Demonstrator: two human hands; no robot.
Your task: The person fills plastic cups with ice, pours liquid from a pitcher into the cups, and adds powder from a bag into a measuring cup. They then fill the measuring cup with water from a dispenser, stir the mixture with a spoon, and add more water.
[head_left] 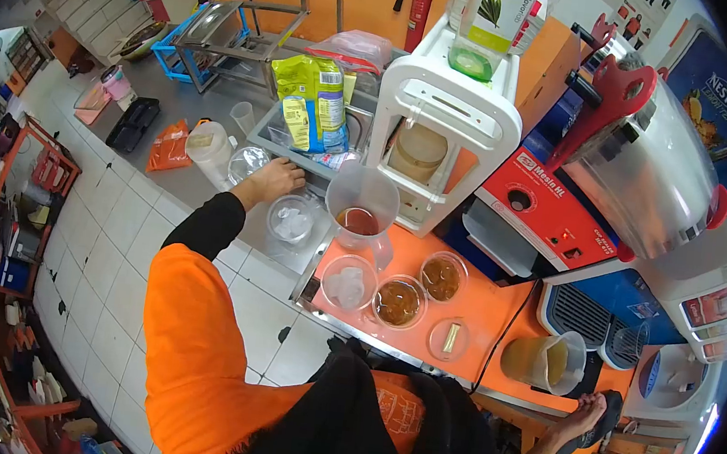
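My left hand (279, 181) reaches over the metal counter, its fingers slightly bent and apart at the near edge of a grey tray (312, 167). On the tray stands a green and yellow packet (311, 102). Just below that hand is a clear cup of ice (291, 220); to its left sits a shiny clear container (249, 164). A jug (362, 205) with brown liquid stands to the right. Far to the right, at the orange counter's end, my right hand (584, 418) is closed on a black object (603, 422) whose kind I cannot tell.
On the orange counter (486, 328) stand another cup of ice (349, 282), two cups of brown drink (400, 302), a lid-like disc (450, 338) and a jug of cloudy brown liquid (544, 361). A white rack (448, 94) and a red-fronted machine (530, 200) rise behind.
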